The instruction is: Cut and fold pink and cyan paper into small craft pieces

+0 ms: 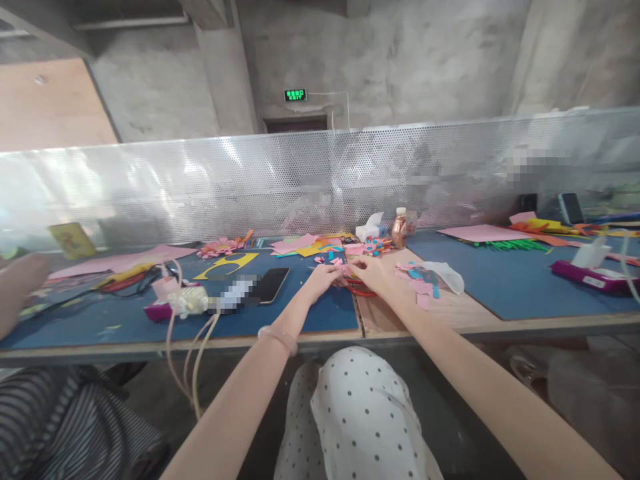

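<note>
Clock centred on the hands, 12 = away from wearer. Biggest 1st: concrete wall (400, 67) in bkgd at 12, then perforated metal screen (225, 180) in front of it, running along far side of the counter (393, 321). Counter has blue mats: L mat (320, 320) at abt 8, R mat (465, 280) at abt 3, bare wood btwn. Co-worker's arm (17, 290) well off at 9, blurred. Lg pink sheet (485, 233) at 2; purple pwr strip (583, 275) at 3, far off; yellow cut-out sheet (249, 258) at abt 10. L hand (324, 281) & R hand (369, 275) nearly meet, fingers bent in twd each other at the small pink paper pcs (345, 265); too small/blurry to tell if either grip pinches one or what. Blk phone (274, 285) at abt 9, near L hand. Bottle (399, 230) at 1, reddish-brn w/ pale cap. Red-orange item (362, 291) just under R hand, partly hidden. Smallest: pink & blue scraps (423, 287) at abt 3-4.
</note>
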`<act>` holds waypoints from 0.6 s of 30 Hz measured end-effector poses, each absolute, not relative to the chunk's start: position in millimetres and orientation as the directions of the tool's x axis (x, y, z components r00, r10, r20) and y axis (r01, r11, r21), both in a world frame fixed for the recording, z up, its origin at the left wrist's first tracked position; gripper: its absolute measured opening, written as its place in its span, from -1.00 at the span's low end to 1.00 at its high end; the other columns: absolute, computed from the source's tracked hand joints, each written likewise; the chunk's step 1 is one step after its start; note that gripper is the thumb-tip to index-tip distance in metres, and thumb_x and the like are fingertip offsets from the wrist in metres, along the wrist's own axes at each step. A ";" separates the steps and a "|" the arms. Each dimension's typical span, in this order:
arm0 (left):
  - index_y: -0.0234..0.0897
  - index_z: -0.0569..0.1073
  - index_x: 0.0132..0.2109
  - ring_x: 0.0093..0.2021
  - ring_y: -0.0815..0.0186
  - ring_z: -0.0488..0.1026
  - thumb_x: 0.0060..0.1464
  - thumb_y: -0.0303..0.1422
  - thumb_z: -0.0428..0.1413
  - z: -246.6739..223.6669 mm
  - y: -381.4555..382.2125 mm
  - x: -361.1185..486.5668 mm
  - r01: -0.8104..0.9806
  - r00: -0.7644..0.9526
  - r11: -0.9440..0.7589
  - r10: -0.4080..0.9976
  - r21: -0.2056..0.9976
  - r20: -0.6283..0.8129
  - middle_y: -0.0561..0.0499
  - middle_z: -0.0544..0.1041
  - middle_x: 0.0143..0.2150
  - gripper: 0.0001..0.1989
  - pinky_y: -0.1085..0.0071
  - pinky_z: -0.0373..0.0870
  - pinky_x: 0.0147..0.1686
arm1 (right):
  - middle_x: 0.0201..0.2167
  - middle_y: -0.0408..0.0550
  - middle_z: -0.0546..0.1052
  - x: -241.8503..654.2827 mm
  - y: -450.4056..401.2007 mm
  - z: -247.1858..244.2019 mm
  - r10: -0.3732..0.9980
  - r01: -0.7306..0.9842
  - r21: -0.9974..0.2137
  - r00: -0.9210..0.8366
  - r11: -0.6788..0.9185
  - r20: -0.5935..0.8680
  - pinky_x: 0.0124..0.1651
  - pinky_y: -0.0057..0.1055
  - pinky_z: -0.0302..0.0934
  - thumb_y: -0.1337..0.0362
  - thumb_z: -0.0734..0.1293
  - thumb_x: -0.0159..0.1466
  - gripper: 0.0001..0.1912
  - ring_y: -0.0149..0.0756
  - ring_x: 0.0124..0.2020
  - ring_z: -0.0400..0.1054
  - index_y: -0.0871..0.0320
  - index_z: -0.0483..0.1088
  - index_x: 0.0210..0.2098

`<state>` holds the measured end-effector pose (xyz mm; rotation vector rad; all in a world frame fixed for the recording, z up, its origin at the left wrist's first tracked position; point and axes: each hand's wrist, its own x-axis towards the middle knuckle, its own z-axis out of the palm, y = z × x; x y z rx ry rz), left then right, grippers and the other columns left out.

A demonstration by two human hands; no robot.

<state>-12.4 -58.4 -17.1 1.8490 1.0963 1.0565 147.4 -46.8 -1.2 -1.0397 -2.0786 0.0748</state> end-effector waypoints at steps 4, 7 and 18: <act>-0.37 0.38 -0.26 -0.41 0.41 0.39 0.11 -0.26 -0.07 -16.0 -59.1 -11.8 0.327 0.313 -0.377 0.909 0.867 0.277 0.01 0.44 -0.36 -0.74 0.37 0.36 -0.36 | -0.48 -0.16 0.41 146.0 -44.1 -5.3 0.699 0.701 -0.317 -0.356 0.639 0.620 -0.35 -0.43 0.22 0.25 0.20 0.21 -0.80 -0.46 -0.44 0.30 0.28 0.34 -0.40; -0.38 0.38 -0.27 -0.41 0.40 0.39 0.10 -0.25 -0.06 -14.7 -60.4 -11.3 0.333 0.330 -0.385 0.903 0.861 0.276 0.02 0.44 -0.36 -0.73 0.36 0.36 -0.36 | -0.47 -0.15 0.40 142.9 -44.4 -8.5 0.701 0.758 -0.256 -0.344 0.600 0.625 -0.33 -0.41 0.22 0.25 0.19 0.22 -0.80 -0.45 -0.43 0.29 0.28 0.33 -0.40; -0.38 0.36 -0.21 -0.38 0.39 0.40 0.11 -0.25 -0.06 -16.9 -59.0 -12.7 0.329 0.266 -0.364 0.921 0.871 0.285 0.00 0.43 -0.32 -0.73 0.35 0.37 -0.35 | -0.26 -0.04 0.41 142.4 -65.2 -1.3 0.615 0.793 -0.069 -0.410 0.605 0.673 -0.16 -0.32 0.17 0.35 0.12 0.25 -0.82 -0.36 -0.22 0.28 0.27 0.32 -0.26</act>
